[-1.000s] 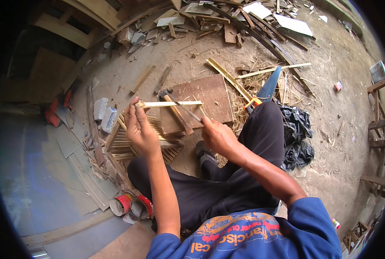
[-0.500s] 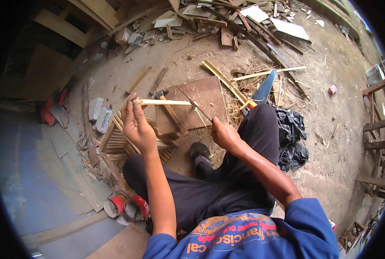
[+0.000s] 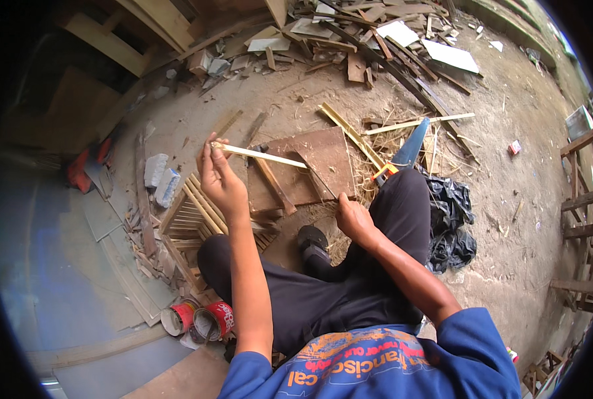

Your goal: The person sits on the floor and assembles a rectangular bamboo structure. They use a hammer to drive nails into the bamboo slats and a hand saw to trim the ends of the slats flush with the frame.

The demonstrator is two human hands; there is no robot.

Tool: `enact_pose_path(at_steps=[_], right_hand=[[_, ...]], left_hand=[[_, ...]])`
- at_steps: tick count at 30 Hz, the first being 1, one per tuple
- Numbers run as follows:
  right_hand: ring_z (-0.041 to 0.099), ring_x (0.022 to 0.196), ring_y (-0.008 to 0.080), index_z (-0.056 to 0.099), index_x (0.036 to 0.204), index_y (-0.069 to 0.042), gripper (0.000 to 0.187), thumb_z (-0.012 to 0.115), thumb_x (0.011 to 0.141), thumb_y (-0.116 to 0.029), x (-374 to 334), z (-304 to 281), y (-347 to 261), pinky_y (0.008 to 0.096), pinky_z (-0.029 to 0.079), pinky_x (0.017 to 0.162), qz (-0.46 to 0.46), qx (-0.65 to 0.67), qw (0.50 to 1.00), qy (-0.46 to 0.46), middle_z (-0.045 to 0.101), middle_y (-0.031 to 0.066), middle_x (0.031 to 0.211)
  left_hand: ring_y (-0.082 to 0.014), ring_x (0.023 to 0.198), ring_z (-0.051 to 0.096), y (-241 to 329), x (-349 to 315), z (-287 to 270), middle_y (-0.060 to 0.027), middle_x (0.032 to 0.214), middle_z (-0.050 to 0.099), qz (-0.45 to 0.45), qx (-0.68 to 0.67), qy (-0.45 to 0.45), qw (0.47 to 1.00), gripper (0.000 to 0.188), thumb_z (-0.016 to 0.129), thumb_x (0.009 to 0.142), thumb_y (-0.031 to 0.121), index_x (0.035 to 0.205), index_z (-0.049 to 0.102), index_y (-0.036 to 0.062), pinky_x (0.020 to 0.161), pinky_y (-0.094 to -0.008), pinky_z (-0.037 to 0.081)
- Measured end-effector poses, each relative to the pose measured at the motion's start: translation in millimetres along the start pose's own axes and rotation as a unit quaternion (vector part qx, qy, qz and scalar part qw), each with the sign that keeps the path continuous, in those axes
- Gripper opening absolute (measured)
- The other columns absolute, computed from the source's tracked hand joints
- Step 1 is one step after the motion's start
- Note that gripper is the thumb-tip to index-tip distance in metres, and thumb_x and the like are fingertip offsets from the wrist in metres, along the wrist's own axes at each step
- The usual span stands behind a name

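Note:
My left hand (image 3: pixel 222 179) is closed round one end of a pale bamboo strip (image 3: pixel 263 155), which slants down to the right above a brown wooden board (image 3: pixel 333 149). In my right hand (image 3: pixel 356 219) is a thin dark-bladed knife (image 3: pixel 323 183); its handle is mostly covered by my fingers. The blade's far end meets or overlaps the strip's free end, and I cannot tell whether they touch. Below the strip, a wooden-handled hammer (image 3: pixel 274 185) lies across the board's left part.
A blue-bladed saw (image 3: pixel 411 144) with an orange handle stands by my right knee, near shavings and black plastic (image 3: pixel 451 199). A slatted wooden frame (image 3: pixel 197 213) is at the left, with red cans (image 3: pixel 218 318) nearer me. Scrap wood (image 3: pixel 356 63) is heaped at the back.
My right hand has moved slightly right and nearer me with the knife. The strip now slopes down more to the right. The view has shifted a little.

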State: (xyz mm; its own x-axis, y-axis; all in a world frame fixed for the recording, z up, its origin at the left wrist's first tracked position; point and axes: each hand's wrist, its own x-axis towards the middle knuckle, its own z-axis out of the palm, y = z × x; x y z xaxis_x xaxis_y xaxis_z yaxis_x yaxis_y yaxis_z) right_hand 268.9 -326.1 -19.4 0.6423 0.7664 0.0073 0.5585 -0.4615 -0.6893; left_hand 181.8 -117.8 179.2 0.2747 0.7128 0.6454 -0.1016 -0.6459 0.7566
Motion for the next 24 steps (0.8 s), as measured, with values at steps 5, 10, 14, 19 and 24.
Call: enact_pose_path(at_steps=[5,10,14,19,24], right_hand=[[0.061,0.076,0.0506,0.041,0.102,0.000,0.026,0.058,0.087,-0.014,-8,10,13,0.0592,0.046,0.068,0.019,0.081,0.997,-0.001,0.062,0.0296,0.075],[0.062,0.081,0.0487,0.044,0.112,-0.001,0.029,0.057,0.090,-0.017,1,0,2,0.0564,0.049,0.069,0.029,0.003,0.997,0.066,0.063,0.0278,0.091],[0.060,0.095,0.0446,0.047,0.115,0.001,0.033,0.059,0.087,-0.013,28,-7,-4,0.0511,0.050,0.076,-0.030,-0.046,0.996,0.074,0.055,0.0292,0.109],[0.048,0.118,0.0410,0.050,0.128,-0.001,0.053,0.070,0.084,-0.023,34,2,-46,0.0484,0.038,0.100,-0.097,-0.127,0.978,0.135,0.047,0.0247,0.129],[0.049,0.122,0.0398,0.047,0.135,-0.004,0.057,0.071,0.089,-0.026,-1,7,-140,0.0471,0.039,0.101,-0.288,0.159,0.944,-0.036,0.050,0.0219,0.133]], left_hand=[[-0.0198,0.101,0.066,-4,-1,-8,-0.0133,0.109,0.064,-0.030,-0.080,0.009,0.996,0.036,0.042,0.105,0.017,0.133,0.050,-0.0038,0.087,-0.0323,0.057],[-0.0165,0.089,0.060,15,18,-58,-0.0083,0.101,0.059,-0.045,-0.153,0.159,0.974,0.037,0.044,0.105,0.023,0.130,0.052,-0.0032,0.083,-0.0365,0.059],[-0.0141,0.090,0.056,19,38,-111,-0.0048,0.103,0.056,-0.050,-0.176,0.208,0.961,0.039,0.046,0.105,0.027,0.131,0.052,-0.0004,0.085,-0.0379,0.055],[-0.0123,0.089,0.055,14,38,-163,-0.0039,0.104,0.058,-0.068,-0.198,0.231,0.950,0.036,0.046,0.105,0.027,0.129,0.054,0.0021,0.081,-0.0375,0.055],[-0.0129,0.083,0.058,1,15,-206,-0.0016,0.098,0.060,-0.154,-0.240,0.261,0.922,0.028,0.055,0.101,0.024,0.120,0.059,0.0039,0.080,-0.0407,0.058]])
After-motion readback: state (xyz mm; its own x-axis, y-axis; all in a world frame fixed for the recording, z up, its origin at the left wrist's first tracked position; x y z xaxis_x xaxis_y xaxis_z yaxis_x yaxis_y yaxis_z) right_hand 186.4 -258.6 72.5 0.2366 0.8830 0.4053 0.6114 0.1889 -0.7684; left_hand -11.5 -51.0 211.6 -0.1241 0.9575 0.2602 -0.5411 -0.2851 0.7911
